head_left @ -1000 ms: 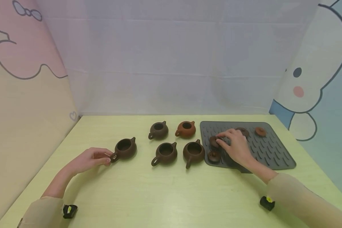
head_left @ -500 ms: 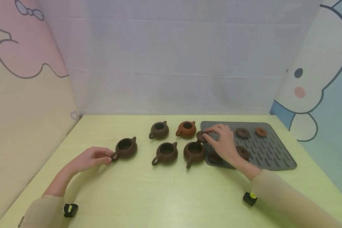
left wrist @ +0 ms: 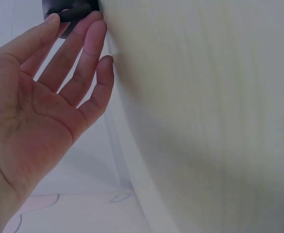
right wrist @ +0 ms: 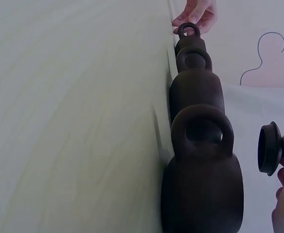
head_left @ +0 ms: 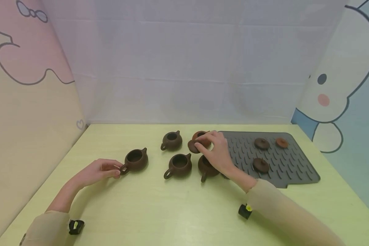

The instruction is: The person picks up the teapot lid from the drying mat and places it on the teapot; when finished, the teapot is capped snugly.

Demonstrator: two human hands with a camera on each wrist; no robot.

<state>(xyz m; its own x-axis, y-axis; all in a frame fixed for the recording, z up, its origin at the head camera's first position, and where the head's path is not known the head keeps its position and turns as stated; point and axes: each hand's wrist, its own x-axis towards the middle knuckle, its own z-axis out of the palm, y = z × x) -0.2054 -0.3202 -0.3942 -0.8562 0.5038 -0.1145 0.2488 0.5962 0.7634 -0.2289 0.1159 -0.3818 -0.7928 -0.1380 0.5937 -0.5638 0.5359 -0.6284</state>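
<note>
My left hand (head_left: 95, 172) pinches the looped handle of a dark brown teapot (head_left: 138, 162) at the left; in the left wrist view the thumb and fingers (left wrist: 83, 63) meet at that handle. By its knob my right hand (head_left: 217, 153) holds a dark brown teapot lid (head_left: 194, 146) in the air, between the back and front rows of pots. The right wrist view shows this lid (right wrist: 267, 149) tilted on edge, its inner rim facing left. Below the hand stands a lidless dark teapot (head_left: 206, 168), partly covered. Behind it is a reddish-brown teapot (head_left: 197, 135), also partly hidden.
More lidless dark teapots stand mid-table, one in front (head_left: 180, 167) and one behind (head_left: 172, 141). On the grey ridged mat (head_left: 295, 167) lie two dark lids, one behind (head_left: 261, 143) and one nearer (head_left: 261, 165), plus a reddish lid (head_left: 281, 142). My right forearm covers the mat's near-left corner.
My right hand has lifted a dark lid from the mat and carried it left, past the nearest teapot. The left hand stays at the teapot handle.
</note>
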